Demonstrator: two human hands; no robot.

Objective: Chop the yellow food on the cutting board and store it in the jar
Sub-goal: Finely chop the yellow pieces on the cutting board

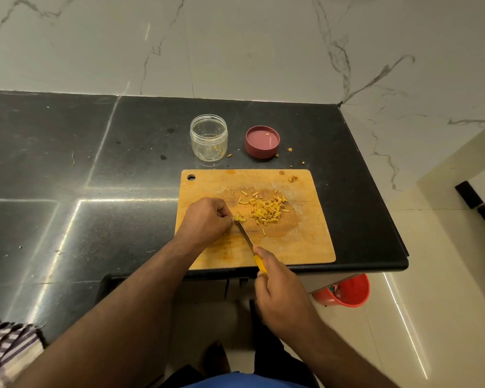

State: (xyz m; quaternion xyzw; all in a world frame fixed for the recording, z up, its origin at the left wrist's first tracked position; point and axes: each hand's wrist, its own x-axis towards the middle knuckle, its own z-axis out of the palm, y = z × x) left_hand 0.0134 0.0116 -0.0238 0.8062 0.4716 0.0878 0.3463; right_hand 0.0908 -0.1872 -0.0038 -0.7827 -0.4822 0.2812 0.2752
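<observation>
A wooden cutting board (pixel 297 242) lies at the counter's front edge. Chopped yellow food (pixel 266 210) is piled near its middle. My left hand (pixel 206 221) pinches a small bunch of yellow pieces (pixel 240 218) against the board with curled fingers. My right hand (pixel 280 292) grips the yellow handle of a knife (pixel 245 235), whose blade tip meets that bunch. A clear jar (pixel 208 137) stands open behind the board, with a few yellow bits at its bottom. Its maroon lid (pixel 262 141) lies upside down to the right of it.
Stray yellow bits lie on the black counter (pixel 81 163) around the lid and on the board's far right corner. The counter ends just right of the board. A red bucket (pixel 345 292) sits on the floor below. A checked cloth (pixel 6 348) is at the lower left.
</observation>
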